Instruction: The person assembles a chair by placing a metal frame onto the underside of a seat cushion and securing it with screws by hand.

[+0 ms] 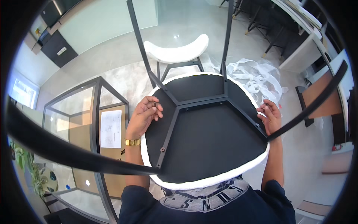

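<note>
Head view: one upturned chair [203, 142] between the forearms [274, 158], black underside facing up, four legs [74, 155] fanning outward.
Pad: one, white, curved [175, 51], beyond the seat.
Sheet: one [111, 128], printing too small to read.
Hands: left hand [144, 115] and right hand [270, 116] at opposite rims, fingers curled; grasp cannot be told.

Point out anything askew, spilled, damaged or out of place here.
Crumpled white wrapping lies bunched on the floor beyond the right hand, looking untidy. The chair is upside down, legs pointing up.
</note>
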The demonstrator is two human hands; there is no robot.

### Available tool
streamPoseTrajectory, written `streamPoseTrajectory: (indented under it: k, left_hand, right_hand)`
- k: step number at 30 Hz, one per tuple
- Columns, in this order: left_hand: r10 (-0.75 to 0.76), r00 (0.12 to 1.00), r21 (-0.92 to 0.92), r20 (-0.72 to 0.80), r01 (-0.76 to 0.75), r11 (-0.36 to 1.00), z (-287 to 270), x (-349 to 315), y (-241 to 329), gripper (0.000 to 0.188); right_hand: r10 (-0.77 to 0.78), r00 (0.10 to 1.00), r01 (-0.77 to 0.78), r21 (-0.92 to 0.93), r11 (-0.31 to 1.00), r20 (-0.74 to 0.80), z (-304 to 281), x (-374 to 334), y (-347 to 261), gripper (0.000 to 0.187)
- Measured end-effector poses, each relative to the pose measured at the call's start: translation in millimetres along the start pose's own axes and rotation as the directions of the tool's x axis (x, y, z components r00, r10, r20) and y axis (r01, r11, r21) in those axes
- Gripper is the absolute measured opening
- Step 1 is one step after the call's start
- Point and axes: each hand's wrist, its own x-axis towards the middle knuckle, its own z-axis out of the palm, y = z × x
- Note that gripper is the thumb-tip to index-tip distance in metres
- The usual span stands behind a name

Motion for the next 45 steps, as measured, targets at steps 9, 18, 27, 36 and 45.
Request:
streamPoseTrajectory:
  k: [9, 18, 27, 36, 45]
  left_hand:
    - [0.050, 0.997, 0.174, -0.063, -0.038, 0.984, -13, 8, -13, 0.033]
    - [0.223, 0.968, 0.039, -0.117, -0.220, 0.975, -24, -6, -13, 0.026]
    - [0.497, 0.623, 0.012, -0.604, -0.616, 0.788, -41, -27, -36, 0.024]
    - [0.419, -0.065, 0.395, -0.906, 0.224, 0.891, -132, -188, -202, 0.025]
    - [0.343, -0.003, 0.334, -0.939, 0.216, 0.917, -173, -233, -266, 0.029]
  right_hand:
    - [0.030, 0.997, -0.028, 0.019, 0.999, -0.064, -29, -3, 16, 0.053]
    - [-0.013, 0.951, -0.002, 0.048, 0.999, 0.309, -49, 56, -5, 0.043]
    - [0.021, 0.986, -0.019, -0.011, 1.000, 0.166, -32, 46, 5, 0.042]
    - [0.011, 0.971, -0.025, 0.056, 0.998, 0.237, -53, 42, 10, 0.040]
    - [0.052, 0.986, -0.044, -0.053, 0.998, 0.159, -45, 41, 15, 0.050]
